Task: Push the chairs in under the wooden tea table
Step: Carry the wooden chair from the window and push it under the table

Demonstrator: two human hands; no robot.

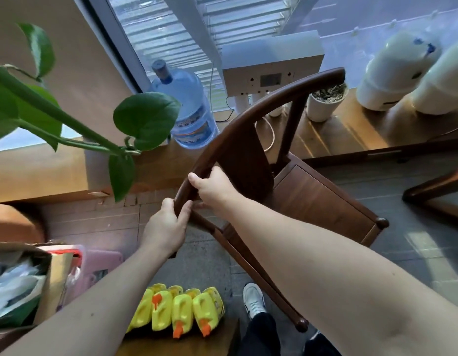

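Observation:
A dark wooden chair (315, 196) with a curved top rail and a flat square seat stands in the middle of the view, tilted. My left hand (166, 227) grips the near end of the curved rail. My right hand (212, 188) holds the same rail just above it, fingers wrapped around. A dark wooden corner (433, 188) juts in at the right edge; I cannot tell whether it is the tea table.
A blue water jug (189, 106) stands on the wooden ledge behind the chair, with a white potted plant (325, 104) and large white jars (402, 73). Yellow bottles (176, 312) lie near my shoe (253, 299). Green leaves (143, 119) hang at left, bags and boxes (30, 278) below.

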